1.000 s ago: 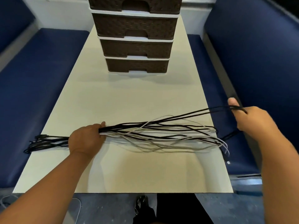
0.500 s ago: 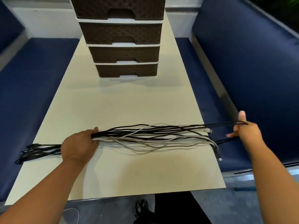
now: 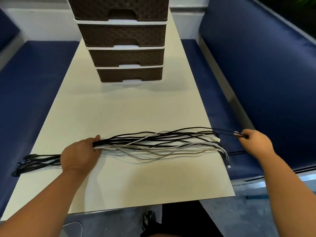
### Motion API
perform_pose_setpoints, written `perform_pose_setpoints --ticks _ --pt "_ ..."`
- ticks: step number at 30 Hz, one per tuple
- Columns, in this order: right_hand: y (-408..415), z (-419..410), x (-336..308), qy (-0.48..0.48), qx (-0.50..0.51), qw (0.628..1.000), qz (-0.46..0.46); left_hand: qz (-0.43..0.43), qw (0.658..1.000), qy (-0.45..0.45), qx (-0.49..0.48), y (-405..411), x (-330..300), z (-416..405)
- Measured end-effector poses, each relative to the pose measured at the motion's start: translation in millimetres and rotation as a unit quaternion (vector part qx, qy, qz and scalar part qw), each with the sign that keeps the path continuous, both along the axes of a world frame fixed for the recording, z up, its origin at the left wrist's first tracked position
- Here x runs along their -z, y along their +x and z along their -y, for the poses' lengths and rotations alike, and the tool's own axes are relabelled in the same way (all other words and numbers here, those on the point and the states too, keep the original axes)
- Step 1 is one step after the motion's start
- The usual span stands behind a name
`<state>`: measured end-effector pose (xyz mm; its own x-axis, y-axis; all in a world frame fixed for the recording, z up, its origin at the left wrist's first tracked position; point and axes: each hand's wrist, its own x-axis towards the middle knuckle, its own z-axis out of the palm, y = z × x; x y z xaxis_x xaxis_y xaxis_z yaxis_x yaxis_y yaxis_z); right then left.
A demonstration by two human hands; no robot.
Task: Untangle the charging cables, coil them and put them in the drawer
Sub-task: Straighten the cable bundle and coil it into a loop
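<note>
Left hand (image 3: 77,153) hiding gripped cables (image 3: 153,144), drawer unit (image 3: 123,47) top cropped

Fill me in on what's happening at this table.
A person is sorting a bundle of black and white charging cables laid across the table. The left hand grips the bundle near its left end, pinning it to the tabletop. The right hand pinches one black cable and holds it out past the table's right edge. The drawer unit behind is fully closed; nothing is coiled yet.
</note>
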<state>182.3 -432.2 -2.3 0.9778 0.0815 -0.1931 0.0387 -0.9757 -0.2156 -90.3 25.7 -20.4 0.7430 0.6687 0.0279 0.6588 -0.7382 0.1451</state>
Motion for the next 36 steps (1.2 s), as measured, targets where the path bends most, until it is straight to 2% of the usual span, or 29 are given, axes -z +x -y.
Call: perform_pose_setpoints --ticks 2,4,6,7,9,11,13,14,16,18,20,22,24,28,31,36 --pt "1.3 3.8 16.2 -0.060 -0.029 0.998 -0.021 -0.001 1.000 0.003 0.001 -0.3 -0.4 -0.3" --pt "0.6 2.9 21.4 -0.107 -0.036 0.988 -0.109 0.000 1.000 0.004 0.001 0.3 -0.9 -0.5" --pt "-1.3 -7.0 14.9 -0.109 -0.032 0.975 -0.191 0.002 1.000 0.004 0.000 -0.1 -0.8 -0.7" --pt "-5.0 -17.7 5.1 -0.091 -0.029 0.977 -0.189 0.001 1.000 0.001 0.000 -0.4 -0.9 -0.9" --pt "-17.6 -51.6 -12.9 -0.014 -0.032 0.997 -0.076 0.000 1.000 -0.005 0.000 -1.0 -1.3 -1.5" --pt "-50.9 -102.6 -33.0 0.112 -0.070 0.990 0.057 0.003 1.000 -0.005 0.000 -1.9 -2.6 -1.8" --pt "-93.0 -157.6 -41.9 0.224 -0.212 0.948 0.080 0.004 1.000 -0.004 -0.002 -3.2 -3.5 -1.9" --pt "-115.7 -183.6 -40.4 0.222 -0.311 0.921 0.074 0.003 1.000 -0.003 -0.002 -4.2 -4.2 -1.6" --pt "-150.7 -227.8 -27.9 0.129 -0.467 0.873 0.052 0.004 1.000 0.001 -0.004 -5.0 -5.1 -1.2" --pt "-166.6 -259.6 -7.0 0.055 -0.517 0.853 0.033 0.005 1.000 0.004 -0.001 -4.3 -6.1 -1.2" --pt "-173.3 -276.8 6.7 0.065 -0.497 0.864 0.044 0.004 1.000 0.006 0.006 -4.4 -7.2 -0.6" --pt "-168.6 -280.0 14.2 0.090 -0.463 0.872 0.128 0.006 1.000 0.001 0.009 -5.1 -7.6 0.5" --pt "-154.0 -272.0 13.6 0.074 -0.444 0.873 0.186 0.008 1.000 -0.003 0.013 -5.0 -9.2 1.8" --pt "-116.4 -232.2 -6.7 -0.001 -0.388 0.913 0.129 0.014 1.000 -0.008 0.019 -0.7 -9.9 1.3" --pt "-94.9 -182.5 -3.5 -0.033 -0.316 0.938 0.138 0.011 1.000 -0.008 0.024 -0.2 -5.4 4.1" --pt "-86.3 -156.6 8.7 -0.026 -0.289 0.948 0.133 0.005 1.000 0.005 0.024 -1.0 -7.6 7.5"
